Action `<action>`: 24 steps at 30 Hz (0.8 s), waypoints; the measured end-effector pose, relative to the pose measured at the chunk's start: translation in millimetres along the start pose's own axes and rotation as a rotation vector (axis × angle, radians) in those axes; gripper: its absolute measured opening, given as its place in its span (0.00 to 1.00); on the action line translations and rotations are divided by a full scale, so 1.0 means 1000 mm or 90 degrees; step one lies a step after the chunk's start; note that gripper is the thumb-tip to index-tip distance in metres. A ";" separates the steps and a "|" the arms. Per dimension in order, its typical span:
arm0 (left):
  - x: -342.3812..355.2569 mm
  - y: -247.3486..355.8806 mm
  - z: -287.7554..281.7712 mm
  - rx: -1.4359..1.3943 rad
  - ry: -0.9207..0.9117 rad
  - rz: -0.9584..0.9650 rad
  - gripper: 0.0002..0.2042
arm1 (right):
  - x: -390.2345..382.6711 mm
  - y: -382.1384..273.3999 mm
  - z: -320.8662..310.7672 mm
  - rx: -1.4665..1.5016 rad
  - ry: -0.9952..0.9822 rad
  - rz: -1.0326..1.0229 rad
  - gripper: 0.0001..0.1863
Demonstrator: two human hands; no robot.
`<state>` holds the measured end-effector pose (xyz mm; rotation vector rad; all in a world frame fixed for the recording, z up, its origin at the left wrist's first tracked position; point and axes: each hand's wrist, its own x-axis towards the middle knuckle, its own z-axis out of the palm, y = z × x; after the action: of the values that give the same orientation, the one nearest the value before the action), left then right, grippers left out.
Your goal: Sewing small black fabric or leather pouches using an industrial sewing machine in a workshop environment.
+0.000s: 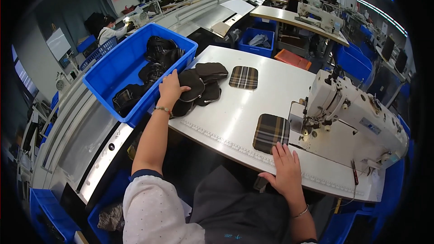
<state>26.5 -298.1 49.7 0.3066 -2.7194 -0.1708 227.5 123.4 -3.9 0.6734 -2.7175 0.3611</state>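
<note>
My left hand [170, 89] has its fingers bent over the right rim of a blue bin [105, 77], its thumb outside beside a pile of dark, rounded-square padded pieces [209, 73] on the white worktable [226, 122]. Dark plaid bundles [158, 49] lie inside the bin. My right hand [284, 171] is open, fingertips on the lower edge of a dark plaid square [270, 131] near the sewing machine's needle area. A lighter plaid square [243, 77] lies farther back.
A white sewing machine [350, 113] fills the table's right side, with snips [355, 176] near the front. More blue bins [257, 43] stand behind and around the table. Metal rails [72, 149] run along the left. Other people [110, 31] sit or stand at machines farther back.
</note>
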 end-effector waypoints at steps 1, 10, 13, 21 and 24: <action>0.001 -0.001 0.001 -0.015 -0.023 -0.033 0.43 | -0.001 -0.001 0.000 -0.001 0.011 -0.004 0.46; -0.020 0.027 -0.048 -0.026 0.227 0.152 0.23 | 0.000 -0.005 -0.006 0.034 0.057 0.001 0.42; -0.057 0.049 -0.084 -0.324 0.197 0.117 0.15 | -0.003 -0.002 -0.005 0.061 0.090 -0.028 0.39; -0.253 0.124 -0.067 -1.041 -0.221 -0.008 0.13 | -0.033 -0.052 0.008 1.228 -0.002 0.272 0.15; -0.287 0.120 -0.037 -1.177 -0.462 -0.018 0.22 | -0.048 -0.048 -0.003 1.200 0.044 0.320 0.10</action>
<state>275.8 -116.6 -3.5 -0.3451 -1.8275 -2.7876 291.9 103.3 -10.6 0.1755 -1.6000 2.9253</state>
